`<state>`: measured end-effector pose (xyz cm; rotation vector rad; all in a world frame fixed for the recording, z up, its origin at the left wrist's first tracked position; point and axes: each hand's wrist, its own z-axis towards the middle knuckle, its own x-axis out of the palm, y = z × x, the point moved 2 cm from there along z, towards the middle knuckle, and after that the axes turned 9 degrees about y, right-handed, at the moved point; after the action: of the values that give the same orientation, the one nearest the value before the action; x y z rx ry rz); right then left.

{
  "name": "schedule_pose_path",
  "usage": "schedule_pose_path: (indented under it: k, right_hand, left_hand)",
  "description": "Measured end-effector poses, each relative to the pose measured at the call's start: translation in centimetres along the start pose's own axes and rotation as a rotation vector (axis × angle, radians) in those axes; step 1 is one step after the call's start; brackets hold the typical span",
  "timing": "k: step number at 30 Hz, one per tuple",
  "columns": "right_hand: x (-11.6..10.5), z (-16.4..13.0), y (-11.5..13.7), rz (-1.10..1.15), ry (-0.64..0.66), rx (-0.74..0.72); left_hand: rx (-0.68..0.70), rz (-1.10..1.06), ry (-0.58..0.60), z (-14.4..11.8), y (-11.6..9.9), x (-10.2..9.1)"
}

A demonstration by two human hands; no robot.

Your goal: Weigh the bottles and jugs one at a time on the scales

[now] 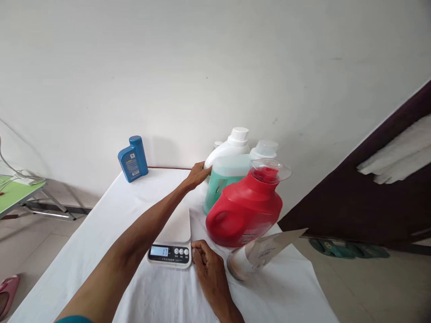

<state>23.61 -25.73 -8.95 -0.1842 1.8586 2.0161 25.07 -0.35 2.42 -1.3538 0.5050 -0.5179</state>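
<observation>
My left hand (197, 175) reaches across the table and touches the side of a white jug (232, 146) with a white cap at the back. In front of it stand a pale green jug (222, 181) and a red jug (245, 211) with a clear cap. My right hand (206, 264) rests with curled fingers at the right end of a white digital kitchen scale (173, 244), whose display is lit. A clear pouch (259, 253) lies tilted just right of that hand.
A blue bottle (133, 158) stands at the table's far left by the wall. The table wears a white cloth (101, 242). A green folding table (16, 190) is at the left, a dark door (363, 202) at the right, green slippers (346, 249) on the floor.
</observation>
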Motion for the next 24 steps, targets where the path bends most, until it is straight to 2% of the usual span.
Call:
schedule_pose_path:
  k: [5,9,11,14,20,24]
  right_hand:
    - [0.0,0.1,0.0,0.013,-0.007,-0.007]
    - [0.0,0.0,-0.1,0.013,-0.005,-0.014]
    - [0.0,0.1,0.0,0.001,0.002,-0.015]
    - [0.0,0.2,0.2,-0.008,0.011,-0.009]
    - [-0.3,0.6,0.2,-0.020,0.019,0.002]
    - [-0.4,0.7,0.1,-0.048,0.032,0.020]
  left_hand:
    - [0.027,-0.154,-0.127,0.9,-0.2,2.2]
    - [0.047,-0.204,-0.281,0.5,-1.3,2.0]
    - [0.064,-0.202,-0.356,-0.4,-2.1,0.8]
    - [0.102,-0.150,-0.412,-2.6,-3.5,-2.0]
    - [0.201,-0.012,-0.518,-9.0,-6.0,-8.5]
    - [0.253,0.019,-0.535,-13.5,-7.5,-11.0]
